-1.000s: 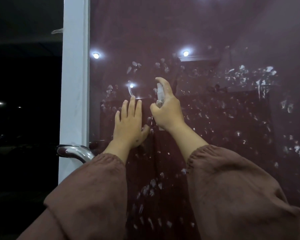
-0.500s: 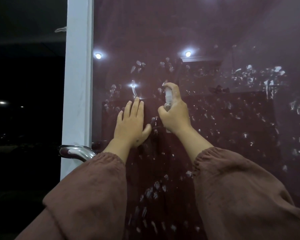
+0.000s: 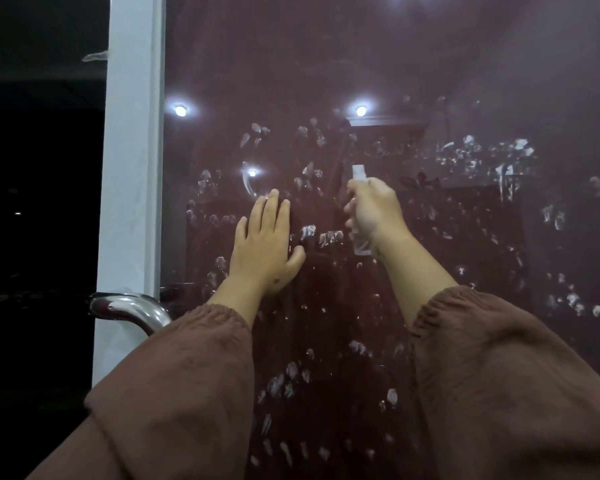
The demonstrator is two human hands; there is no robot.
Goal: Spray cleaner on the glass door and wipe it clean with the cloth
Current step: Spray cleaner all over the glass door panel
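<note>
The glass door (image 3: 395, 64) fills the view, dark and reddish, covered with many white smudges and reflected ceiling lights. My left hand (image 3: 265, 244) lies flat on the glass, fingers together, just right of the white frame. My right hand (image 3: 374, 213) grips a small clear spray bottle (image 3: 359, 174) upright close to the glass, its white nozzle showing above my fingers and its base below my palm. No finger rests on the nozzle top. No cloth is visible.
A white door frame (image 3: 132, 168) runs down the left side. A chrome lever handle (image 3: 132, 308) sticks out at its lower part, just left of my left sleeve. Beyond the frame is darkness with a few distant lights.
My right index finger has come off the nozzle top, leaving the white nozzle exposed. My right hand and the bottle have shifted slightly right. My left hand stays flat on the glass.
</note>
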